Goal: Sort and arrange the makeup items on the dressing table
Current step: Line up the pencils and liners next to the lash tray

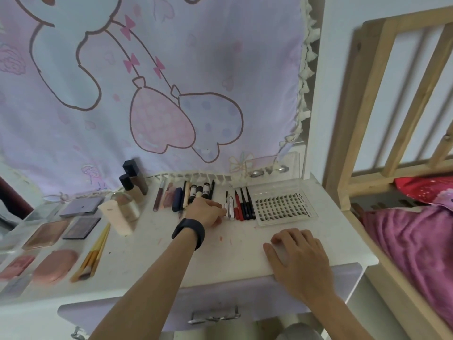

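Makeup items lie grouped on the white dressing table (152, 253). Far left: palettes (82, 228) and a pink compact (55, 266), with yellow-handled brushes (94, 251) just beside them. Foundation bottles (133, 182) stand at the back. Lip tubes (160, 197) lie in a row. Left hand (207, 213), wearing a black wristband (190, 233), has fingers curled, pinching a white tube (230, 204). Liner pens (245, 204), red and dark, lie parallel beside a lash tray (282, 204). Right hand (301, 261) rests flat, fingers relaxed, near the front edge.
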Available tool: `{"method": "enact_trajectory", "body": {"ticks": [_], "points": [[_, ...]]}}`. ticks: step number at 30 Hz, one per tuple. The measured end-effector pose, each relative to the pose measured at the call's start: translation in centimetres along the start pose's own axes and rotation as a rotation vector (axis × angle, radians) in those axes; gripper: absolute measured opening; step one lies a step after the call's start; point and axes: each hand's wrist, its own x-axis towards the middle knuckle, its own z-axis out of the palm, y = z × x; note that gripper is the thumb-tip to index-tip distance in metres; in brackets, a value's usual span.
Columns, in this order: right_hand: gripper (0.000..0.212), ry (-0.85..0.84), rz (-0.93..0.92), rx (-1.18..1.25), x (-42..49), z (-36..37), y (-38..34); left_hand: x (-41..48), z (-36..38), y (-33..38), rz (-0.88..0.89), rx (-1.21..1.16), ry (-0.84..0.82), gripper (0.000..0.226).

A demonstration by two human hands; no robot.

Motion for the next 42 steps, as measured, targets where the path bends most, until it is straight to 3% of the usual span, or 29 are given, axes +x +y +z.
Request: {"method": "enact_trajectory", "body": {"ticks": [30, 42], "points": [[0.025, -0.016, -0.035, -0.041, -0.4, 0.1, 0.1, -1.1, 0.0, -0.4, 0.048, 0.065, -0.045, 0.016], [0.035, -0.044, -0.023, -0.022, -0.5, 0.1, 0.1, -0.8, -0.6, -1.1, 0.089, 0.024, -0.025, 0.019]]}}
